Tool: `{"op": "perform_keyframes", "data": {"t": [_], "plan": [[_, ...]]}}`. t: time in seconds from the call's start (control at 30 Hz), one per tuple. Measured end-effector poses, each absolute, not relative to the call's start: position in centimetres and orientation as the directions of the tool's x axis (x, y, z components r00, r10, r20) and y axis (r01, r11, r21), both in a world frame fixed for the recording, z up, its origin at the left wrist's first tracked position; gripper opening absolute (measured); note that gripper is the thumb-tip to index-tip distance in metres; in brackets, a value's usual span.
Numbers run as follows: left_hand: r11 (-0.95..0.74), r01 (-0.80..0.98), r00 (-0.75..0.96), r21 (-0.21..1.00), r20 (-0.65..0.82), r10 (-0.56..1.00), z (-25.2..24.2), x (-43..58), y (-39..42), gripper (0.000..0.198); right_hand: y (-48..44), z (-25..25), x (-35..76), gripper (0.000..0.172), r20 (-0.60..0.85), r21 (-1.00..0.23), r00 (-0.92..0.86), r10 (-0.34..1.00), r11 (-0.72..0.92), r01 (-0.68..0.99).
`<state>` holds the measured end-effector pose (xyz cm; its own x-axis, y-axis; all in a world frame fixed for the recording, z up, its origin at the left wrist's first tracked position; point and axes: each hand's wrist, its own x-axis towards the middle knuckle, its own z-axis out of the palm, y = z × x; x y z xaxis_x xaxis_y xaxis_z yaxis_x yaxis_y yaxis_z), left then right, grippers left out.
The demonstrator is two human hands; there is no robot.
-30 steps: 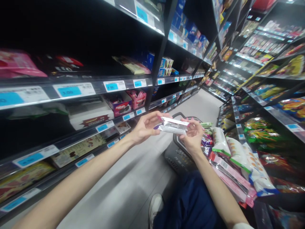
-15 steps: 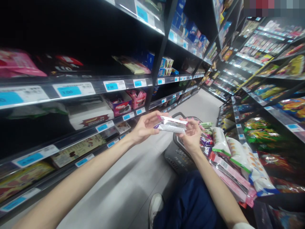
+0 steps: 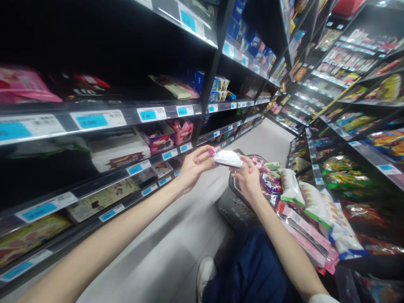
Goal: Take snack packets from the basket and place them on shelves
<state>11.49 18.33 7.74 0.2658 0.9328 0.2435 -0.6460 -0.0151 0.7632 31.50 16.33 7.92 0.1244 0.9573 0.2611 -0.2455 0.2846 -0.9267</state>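
Observation:
Between my two hands is a small wrapped snack bar (image 3: 227, 158), white and shiny on the side facing up, with a magenta end. My left hand (image 3: 196, 165) pinches its left end between thumb and fingers. The right end is gripped by my right hand (image 3: 248, 176). Both hands hold it in the air over the aisle floor, just left of a grey shopping basket (image 3: 235, 208). Purple snack packets (image 3: 270, 183) lie in or at the basket, partly behind my right hand. The print on the bar is too blurred to read.
At left, black shelves with price labels (image 3: 98, 119) hold a nabati box (image 3: 159, 141) and other snacks. White snack bags (image 3: 314, 202) and a pink packet (image 3: 309, 237) lie at right, before shelves of green bags (image 3: 344, 172). My shoe (image 3: 206, 273) is on the grey floor.
The snack bar has been turned in my hands, so a broader white side now faces up. Its right end has dipped slightly, and my right hand has shifted a little left.

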Motion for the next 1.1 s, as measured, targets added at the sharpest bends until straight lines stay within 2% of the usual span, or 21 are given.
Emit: {"op": "perform_keyframes", "data": {"t": [0.17, 0.37, 0.63, 0.73, 0.87, 1.1], "plan": [[0.064, -0.641, 0.245, 0.765, 0.125, 0.962, 7.6, 11.8, 18.4, 0.054, 16.6, 7.7, 31.4, 0.048, 0.13, -0.938, 0.148, 0.98, 0.17, -0.301], [0.057, -0.628, 0.23, 0.776, 0.115, 0.966, 7.5, 11.7, 18.5, 0.053, 16.5, 7.7, 31.1, 0.05, 0.046, -0.926, 0.134, 0.99, 0.092, -0.367], [-0.135, -0.573, 0.222, 0.808, 0.313, 0.924, 6.7, 11.5, 19.0, 0.049, 16.5, 7.5, 31.2, 0.049, -0.018, -0.922, 0.081, 0.997, 0.014, -0.386], [-0.259, -0.496, 0.215, 0.829, 0.406, 0.888, 6.6, 11.3, 19.1, 0.051, 16.6, 7.3, 31.2, 0.043, -0.045, -0.934, 0.075, 0.996, -0.015, -0.358], [-0.3, -0.457, 0.218, 0.838, 0.432, 0.875, 6.6, 11.4, 18.8, 0.06, 16.7, 7.1, 31.4, 0.03, -0.089, -0.931, 0.034, 0.996, -0.071, -0.358], [-0.399, -0.329, 0.22, 0.856, 0.48, 0.849, 7.1, 11.8, 17.6, 0.032, 16.9, 6.7, 31.6, 0.024, -0.147, -0.913, 0.053, 0.988, -0.116, -0.391]]}}
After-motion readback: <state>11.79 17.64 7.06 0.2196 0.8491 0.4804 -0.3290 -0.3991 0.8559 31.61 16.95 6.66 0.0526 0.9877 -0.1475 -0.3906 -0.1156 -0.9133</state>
